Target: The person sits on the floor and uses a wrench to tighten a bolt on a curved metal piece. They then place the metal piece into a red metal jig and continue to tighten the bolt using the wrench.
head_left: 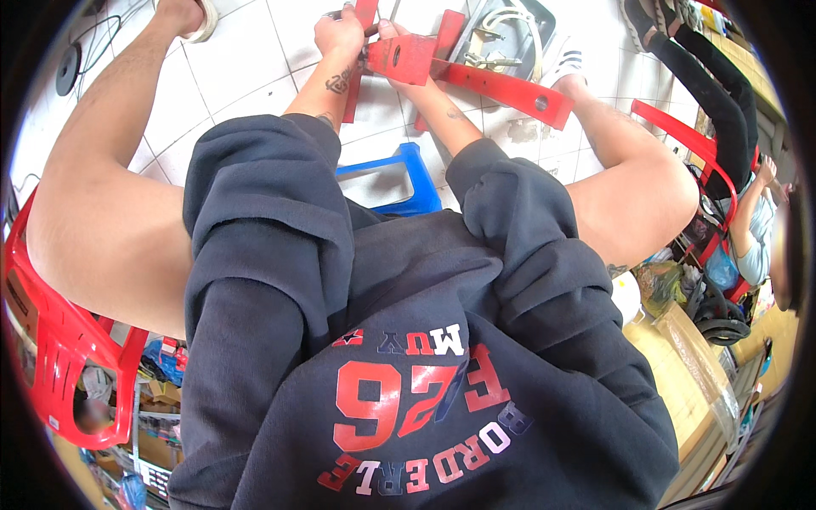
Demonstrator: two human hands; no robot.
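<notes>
In the head view, a red metal frame [406, 58] of flat bars with drilled holes stands on the floor in front of me, between my feet. My left hand [339, 36] is closed at the frame's left upright, around a thin dark piece too small to name. Just right of it, my right hand [389, 34] grips the frame from behind. Its thumb shows above the red plate, while the plate hides most of its fingers. One long red bar [501, 92] of the frame reaches right, toward my right foot.
A grey metal tray [548, 21] holding white tubing and brass-coloured parts lies behind the frame. Closer to me is a blue plastic stool [418, 180]. A black spool [69, 68] with cable sits far left. At right, a person in black trousers [710, 76] is near a red chair [680, 132].
</notes>
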